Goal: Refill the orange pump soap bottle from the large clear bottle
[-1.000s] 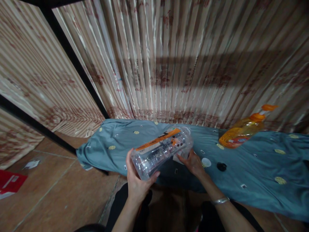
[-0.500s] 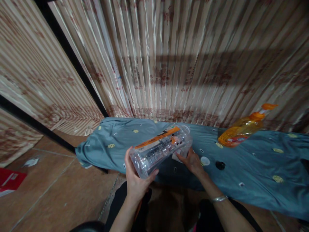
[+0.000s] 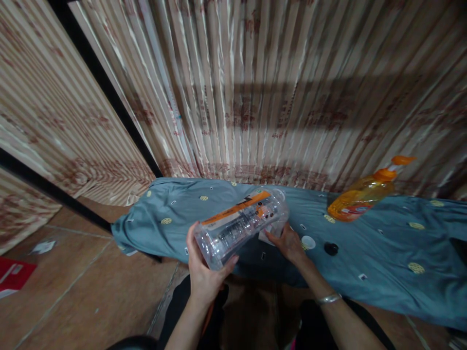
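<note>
A clear plastic bottle [image 3: 241, 226] with an orange and grey label lies tilted in the air over the cloth-covered bench. My left hand [image 3: 207, 267] grips its near end, thumb and fingers on opposite sides. At the far end, my right hand [image 3: 288, 243] pinches a white piece of tissue or paper [image 3: 268, 235] against the underside of the bottle. Part of that white piece is hidden behind the bottle and fingers. Close to my right hand, a white round disc [image 3: 308, 242] and a small black cap [image 3: 331, 249] rest on the cloth.
An orange pump bottle of soap [image 3: 359, 197] stands at the right of the blue-grey cloth [image 3: 375, 253]. A striped curtain [image 3: 262, 121] hangs behind the bench. Black poles [image 3: 105, 92] rise at the left. On the tiled floor lies a red box [image 3: 14, 276].
The whole view has shifted very slightly, moving things a little to the left. Both hands keep the same hold on the bottle and the white piece.
</note>
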